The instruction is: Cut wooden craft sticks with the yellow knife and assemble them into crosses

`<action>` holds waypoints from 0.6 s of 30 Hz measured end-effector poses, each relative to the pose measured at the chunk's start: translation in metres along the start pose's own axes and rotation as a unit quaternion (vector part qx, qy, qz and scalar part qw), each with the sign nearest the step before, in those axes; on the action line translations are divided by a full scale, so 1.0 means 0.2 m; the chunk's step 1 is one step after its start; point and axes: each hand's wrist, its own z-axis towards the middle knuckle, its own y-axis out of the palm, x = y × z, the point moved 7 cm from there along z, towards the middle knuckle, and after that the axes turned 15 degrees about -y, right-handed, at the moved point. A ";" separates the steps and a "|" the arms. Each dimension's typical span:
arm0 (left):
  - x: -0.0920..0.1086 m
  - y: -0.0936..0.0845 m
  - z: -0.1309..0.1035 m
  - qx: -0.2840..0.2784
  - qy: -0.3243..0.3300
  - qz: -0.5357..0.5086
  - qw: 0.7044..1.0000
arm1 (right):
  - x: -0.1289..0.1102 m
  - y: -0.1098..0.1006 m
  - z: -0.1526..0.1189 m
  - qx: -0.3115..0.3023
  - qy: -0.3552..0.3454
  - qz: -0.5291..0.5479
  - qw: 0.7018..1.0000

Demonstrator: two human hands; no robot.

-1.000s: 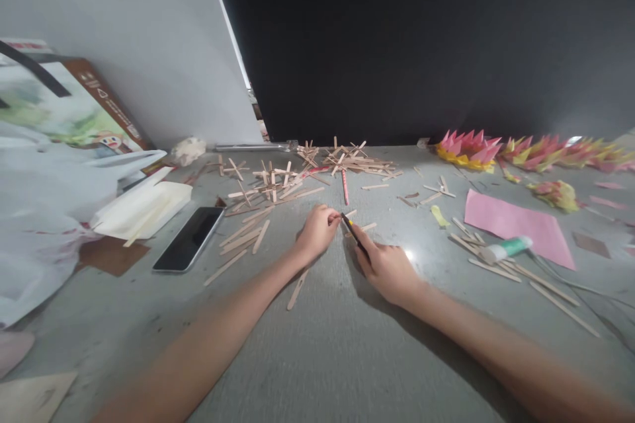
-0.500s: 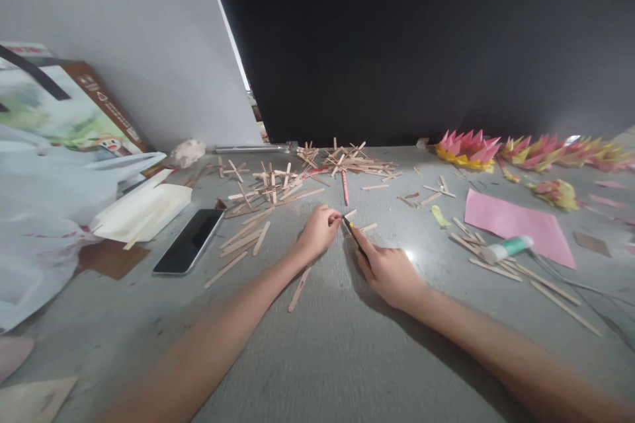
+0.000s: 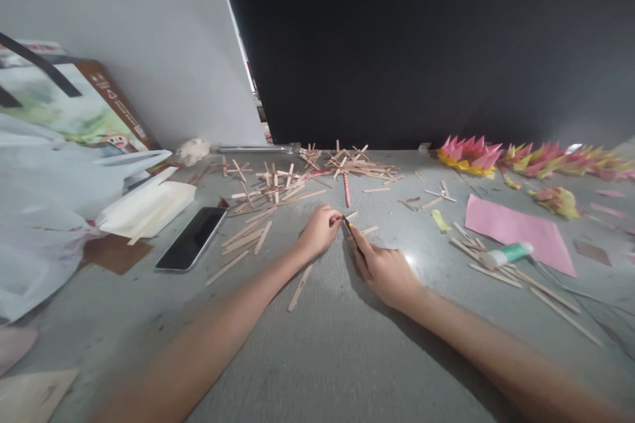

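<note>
Fingers pinched together, my left hand (image 3: 321,231) steadies a wooden craft stick (image 3: 352,215) on the grey surface; only a short pale end shows past the fingertips. My right hand (image 3: 389,271) is closed around a dark utility knife (image 3: 351,227) with a yellow spot, index finger stretched along it. The knife's tip meets the stick right beside my left fingertips. Another craft stick (image 3: 370,230) lies just beyond the knife, and one more (image 3: 299,289) runs out from under my left wrist. A red-patterned strip (image 3: 346,190) lies ahead of both hands.
Piled craft sticks (image 3: 357,162) spread along the back by a dark panel (image 3: 421,46). At left are a phone (image 3: 191,239), a paper tray (image 3: 169,206) and a plastic bag (image 3: 40,211). Rightward lie pink paper (image 3: 516,231), a glue stick (image 3: 508,254) and pink-yellow paper flowers (image 3: 469,155).
The whole view has shifted slightly. Both hands keep nearly the same position and grip, with the knife still against the stick.
</note>
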 end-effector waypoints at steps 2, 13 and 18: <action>0.00 0.00 0.00 0.000 0.002 -0.001 1.000 | 0.01 0.00 0.01 -0.001 0.004 -0.004 1.000; 0.00 -0.01 -0.03 0.005 -0.008 -0.029 1.000 | 0.03 -0.02 -0.02 0.038 -0.001 0.010 0.999; 0.00 -0.03 -0.04 0.006 -0.020 -0.052 0.998 | 0.01 -0.03 -0.04 0.072 -0.033 -0.011 0.997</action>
